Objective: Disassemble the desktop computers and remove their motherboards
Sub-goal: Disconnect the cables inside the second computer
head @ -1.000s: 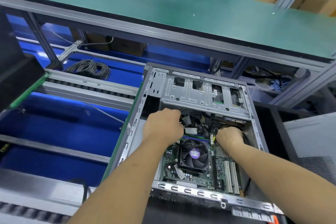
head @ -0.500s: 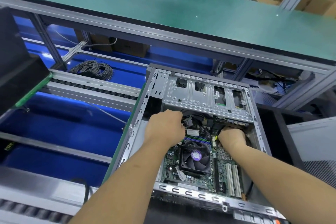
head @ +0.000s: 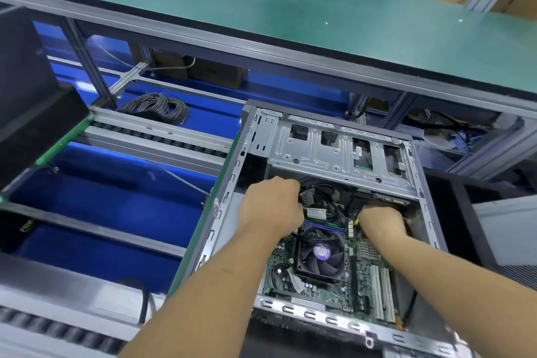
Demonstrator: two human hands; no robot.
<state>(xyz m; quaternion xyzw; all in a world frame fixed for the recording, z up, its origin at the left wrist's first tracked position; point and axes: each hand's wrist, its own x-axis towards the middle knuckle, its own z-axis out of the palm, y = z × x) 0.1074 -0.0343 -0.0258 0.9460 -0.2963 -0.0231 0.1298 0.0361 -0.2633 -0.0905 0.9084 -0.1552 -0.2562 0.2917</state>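
Motherboard (head: 334, 285) lies flat below your wrists; both hands, left (head: 271, 209) and right (head: 380, 219), curl into cables (head: 328, 200) at its far edge.

Both hands inside open grey metal desktop case (head: 343, 151), side panel off

Left hand (head: 271, 206) curled on black cable bundle (head: 325, 197) above round black CPU fan (head: 319, 253); right hand (head: 382, 221) curled at green motherboard (head: 363, 276) top edge, fingertips hidden; grey wire coil (head: 157, 107) on blue shelf at left
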